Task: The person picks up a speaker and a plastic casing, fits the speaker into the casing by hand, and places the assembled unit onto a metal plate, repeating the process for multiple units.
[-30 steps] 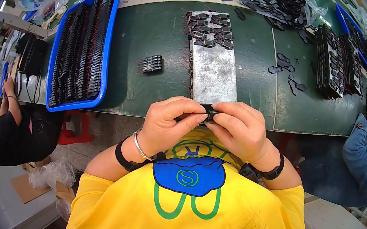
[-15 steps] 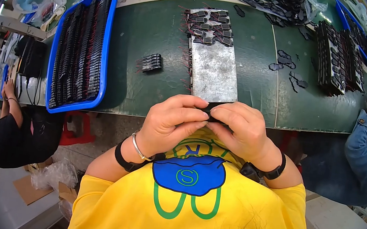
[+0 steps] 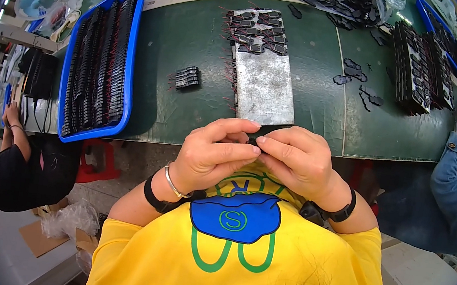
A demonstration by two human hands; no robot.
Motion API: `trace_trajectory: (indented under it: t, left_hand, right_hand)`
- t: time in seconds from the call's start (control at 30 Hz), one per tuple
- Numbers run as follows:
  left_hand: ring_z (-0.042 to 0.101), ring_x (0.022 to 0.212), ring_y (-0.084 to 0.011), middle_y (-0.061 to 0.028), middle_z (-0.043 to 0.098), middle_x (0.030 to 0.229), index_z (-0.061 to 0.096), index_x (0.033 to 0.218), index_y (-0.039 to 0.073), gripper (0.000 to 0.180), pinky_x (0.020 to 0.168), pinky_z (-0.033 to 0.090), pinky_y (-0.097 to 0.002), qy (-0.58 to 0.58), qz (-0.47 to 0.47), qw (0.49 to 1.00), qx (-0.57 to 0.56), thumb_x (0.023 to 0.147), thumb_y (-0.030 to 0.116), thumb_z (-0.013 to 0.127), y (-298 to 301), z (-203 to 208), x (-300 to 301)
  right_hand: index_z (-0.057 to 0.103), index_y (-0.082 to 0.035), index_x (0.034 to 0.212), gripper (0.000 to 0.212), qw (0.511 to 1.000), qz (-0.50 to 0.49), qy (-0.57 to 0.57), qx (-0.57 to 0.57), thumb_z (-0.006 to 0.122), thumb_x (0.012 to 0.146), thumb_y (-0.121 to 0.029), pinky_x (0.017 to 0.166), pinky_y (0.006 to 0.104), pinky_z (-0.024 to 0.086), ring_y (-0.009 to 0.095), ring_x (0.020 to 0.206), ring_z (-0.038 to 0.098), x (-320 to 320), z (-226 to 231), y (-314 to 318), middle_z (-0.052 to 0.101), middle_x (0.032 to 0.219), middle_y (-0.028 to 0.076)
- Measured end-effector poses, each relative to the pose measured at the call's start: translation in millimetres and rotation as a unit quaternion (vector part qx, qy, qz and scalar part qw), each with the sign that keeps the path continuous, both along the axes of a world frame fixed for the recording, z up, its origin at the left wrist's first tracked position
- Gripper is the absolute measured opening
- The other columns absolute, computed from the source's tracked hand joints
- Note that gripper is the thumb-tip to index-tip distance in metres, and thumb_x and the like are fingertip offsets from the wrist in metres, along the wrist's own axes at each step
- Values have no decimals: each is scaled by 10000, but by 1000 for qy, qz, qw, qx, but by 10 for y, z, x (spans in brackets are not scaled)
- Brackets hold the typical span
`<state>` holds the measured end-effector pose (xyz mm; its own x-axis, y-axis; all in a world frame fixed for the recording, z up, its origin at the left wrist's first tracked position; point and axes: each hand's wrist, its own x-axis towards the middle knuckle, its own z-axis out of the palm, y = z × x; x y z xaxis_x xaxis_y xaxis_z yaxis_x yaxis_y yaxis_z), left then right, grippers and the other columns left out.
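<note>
Carefully, our left hand (image 3: 217, 149) and right hand (image 3: 298, 158) are pinching a mostly hidden black part (image 3: 252, 141) between narrowed fingertips, beside the plate's (image 3: 263, 86) near end; we are probably handling it best by pressing lightly, evenly

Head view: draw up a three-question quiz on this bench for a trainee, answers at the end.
1. True or false: the blue tray stands to the left of the metal plate.

2. Which of the worker's wrists carries the silver bangle?
A. Left
B. Right
C. Both

3. What are the left hand and the right hand holding together?

Key:
1. True.
2. A.
3. A small dark part, mostly hidden.
</note>
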<state>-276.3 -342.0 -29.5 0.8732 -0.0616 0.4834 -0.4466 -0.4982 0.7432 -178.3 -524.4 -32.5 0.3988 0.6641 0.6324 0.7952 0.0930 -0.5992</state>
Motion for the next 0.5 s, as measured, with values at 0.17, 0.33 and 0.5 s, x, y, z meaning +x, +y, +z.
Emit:
trace_trajectory:
  t: [0.17,0.33,0.5]
  left_hand:
    - [655,801,-192,-130,634,1075,702,937,60,185,707,530,-260,37,4,998,-55,758,22,730,13,-3,-9]
    - [644,833,-155,-157,637,1075,680,964,13,186,704,530,-243,75,-17,989,-130,788,-48,680,33,-47,-8]
    - [647,799,-136,-126,655,1030,658,992,-17,170,676,533,-227,208,11,918,-338,826,-47,646,-85,5,-63]
  right_hand:
    - [663,-11,909,272,1000,3,-19,14,764,656,-6,549,293,508,232,659,631,14,-1,-4,649,833,103]
    - [660,-10,901,268,999,4,-34,20,765,654,-5,543,291,507,231,654,632,20,-6,-10,649,840,106]
    - [655,-10,892,264,999,2,-48,19,761,650,3,536,287,503,232,645,627,36,-8,-17,645,841,107]
